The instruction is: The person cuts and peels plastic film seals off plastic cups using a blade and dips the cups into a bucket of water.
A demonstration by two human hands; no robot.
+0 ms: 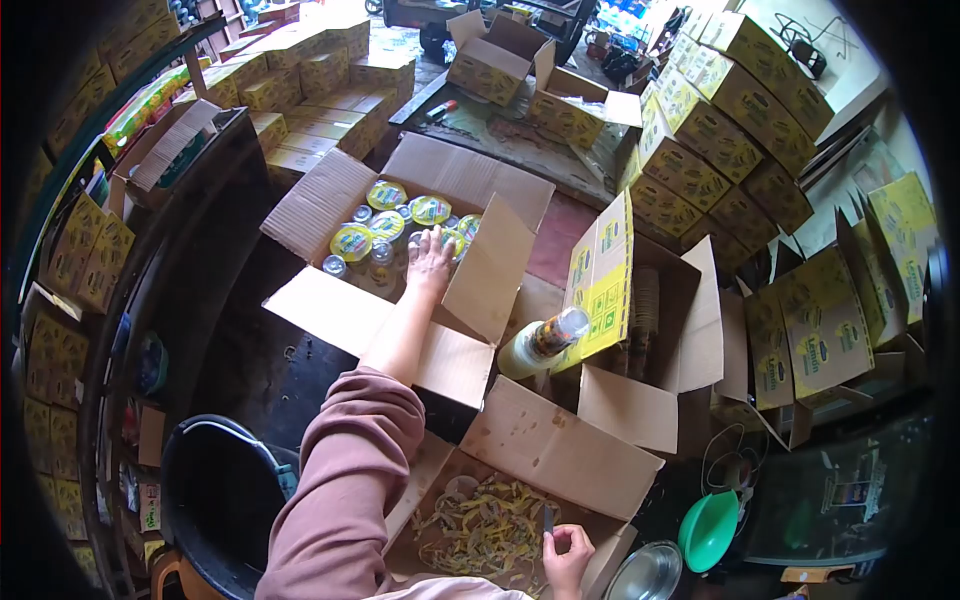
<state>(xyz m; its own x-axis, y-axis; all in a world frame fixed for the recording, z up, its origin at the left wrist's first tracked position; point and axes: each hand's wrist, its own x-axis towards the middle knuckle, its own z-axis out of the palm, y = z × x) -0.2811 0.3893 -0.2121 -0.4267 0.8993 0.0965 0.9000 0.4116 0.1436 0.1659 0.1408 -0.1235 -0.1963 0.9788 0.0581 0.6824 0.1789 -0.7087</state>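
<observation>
My left hand (430, 264) reaches into an open cardboard box (330, 312), its fingers stretched over the packed plastic cups. The cups have yellow printed lids, such as the cup (386, 225) left of my fingers; others show clear bottoms, like the upturned cup (335, 266) in the near corner. My right hand (568, 556) pinches a small dark flat blade (548, 519) that points upward. Beside it, yellowish strips and scraps (490, 520) lie in a lower open carton (560, 440). Part of the cups is hidden by my left hand and a flap.
A stack of clear cups (560, 332) stands beside an open box (700, 330) holding nested cups. A black bucket (215, 500) is at left, a green bowl (708, 530) and metal bowl (645, 575) at lower right. Yellow cartons (720, 130) are piled at the back right.
</observation>
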